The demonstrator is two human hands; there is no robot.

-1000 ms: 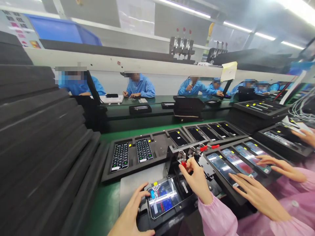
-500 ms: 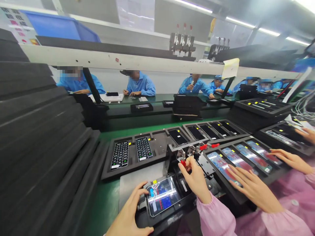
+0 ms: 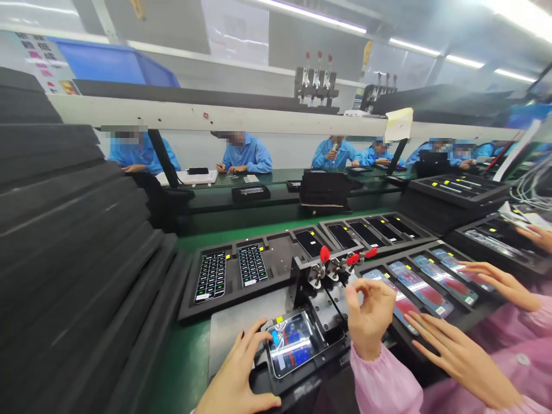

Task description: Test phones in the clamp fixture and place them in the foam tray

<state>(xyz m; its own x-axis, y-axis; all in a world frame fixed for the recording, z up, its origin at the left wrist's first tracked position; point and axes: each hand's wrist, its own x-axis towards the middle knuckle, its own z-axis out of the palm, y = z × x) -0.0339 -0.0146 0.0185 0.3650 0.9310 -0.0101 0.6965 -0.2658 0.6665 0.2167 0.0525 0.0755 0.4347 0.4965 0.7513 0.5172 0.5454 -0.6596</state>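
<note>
A lit smartphone (image 3: 294, 348) with a yellow tag lies face up in a black test fixture (image 3: 302, 374). My left hand (image 3: 239, 371) reaches round its left side, fingers spread, fingertips touching the phone's upper left edge and thumb by the fixture's front. To the right of the fixture, my right hand (image 3: 373, 313) is raised in the air, fingers loosely curled, with nothing visible in it. Red-tipped toggle clamps (image 3: 325, 254) stand at the fixture's back; the left one points up. Below them a grey metal block (image 3: 324, 310) sits against the phone's right end.
A black foam tray (image 3: 276, 259) behind the fixture holds several phones. Another tray (image 3: 390, 276) at right holds lit phones, under a co-worker's two hands (image 3: 466, 356). Stacked black foam trays (image 3: 73, 259) rise at left. A shelf beam (image 3: 259, 119) crosses above; people in blue sit beyond.
My right hand has let go of the left clamp's red handle and moved right. That handle now stands upright, and the metal block shows beside the phone. My left hand stays at the phone.
</note>
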